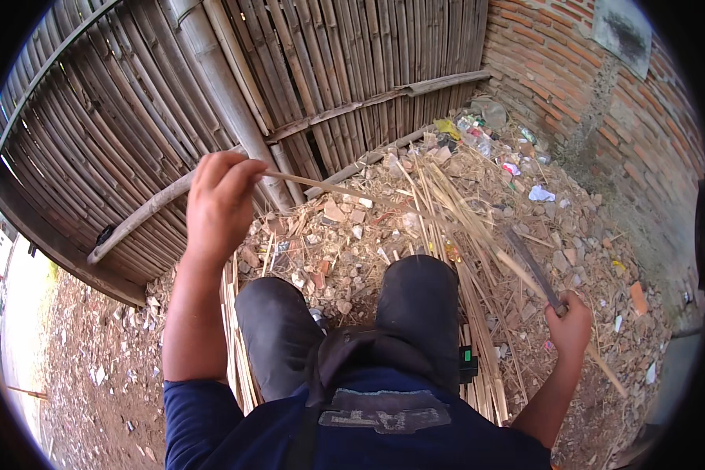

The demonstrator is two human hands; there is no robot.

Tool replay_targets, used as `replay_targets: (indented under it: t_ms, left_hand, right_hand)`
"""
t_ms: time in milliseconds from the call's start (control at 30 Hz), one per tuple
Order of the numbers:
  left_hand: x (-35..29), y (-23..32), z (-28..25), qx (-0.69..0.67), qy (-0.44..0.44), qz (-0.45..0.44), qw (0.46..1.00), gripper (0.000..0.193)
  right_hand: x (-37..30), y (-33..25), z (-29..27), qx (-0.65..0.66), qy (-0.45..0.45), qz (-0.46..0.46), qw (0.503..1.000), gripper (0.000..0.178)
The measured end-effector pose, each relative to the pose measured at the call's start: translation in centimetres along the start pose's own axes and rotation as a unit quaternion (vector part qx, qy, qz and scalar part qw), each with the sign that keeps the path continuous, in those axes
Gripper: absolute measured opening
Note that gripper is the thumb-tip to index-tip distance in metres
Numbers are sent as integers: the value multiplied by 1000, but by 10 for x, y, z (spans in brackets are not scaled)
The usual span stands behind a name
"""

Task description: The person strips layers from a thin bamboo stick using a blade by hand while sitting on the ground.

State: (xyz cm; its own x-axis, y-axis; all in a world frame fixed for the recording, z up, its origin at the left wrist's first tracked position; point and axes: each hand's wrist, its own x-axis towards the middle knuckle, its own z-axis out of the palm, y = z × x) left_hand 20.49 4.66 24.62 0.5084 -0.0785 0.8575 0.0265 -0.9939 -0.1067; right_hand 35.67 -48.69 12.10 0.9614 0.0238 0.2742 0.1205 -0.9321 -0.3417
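My left hand point(221, 200) is raised in front of the bamboo fence, its fingers pinching one end of a long thin bamboo strip point(345, 190). The strip slopes down to the right, and a pale length continues past my right hand to the lower right. My right hand point(569, 325), low on the right, is closed around a knife point(529, 262) with a long dark blade that points up and left. Blade and strip lie close together near that hand; whether they touch I cannot tell. My bent knees are between the two arms.
Bundles of split bamboo strips point(478, 329) lie on the ground beside my right leg, with more strips point(243, 345) beside my left. A bamboo fence point(368, 47) and a brick wall point(556, 63) stand ahead. Rubble, straw and plastic litter point(478, 137) cover the ground.
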Motion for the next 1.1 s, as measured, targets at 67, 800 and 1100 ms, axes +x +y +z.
replay_targets:
  t_ms: [67, 800, 1100]
  left_hand:
    - [-16, -11, -12, 19, 2, -40, 999, 13]
    - [-409, 16, -146, -265, -105, -803, 523, 21]
    - [-423, 19, -130, -346, -123, -828, 424, 26]
  right_hand:
    - [-5, 14, 19, 20, 10, -5, 1000, 38]
    - [-8, 51, 145, 122, -265, 29, 956, 64]
    - [-18, 73, 157, 136, -221, -7, 966, 27]
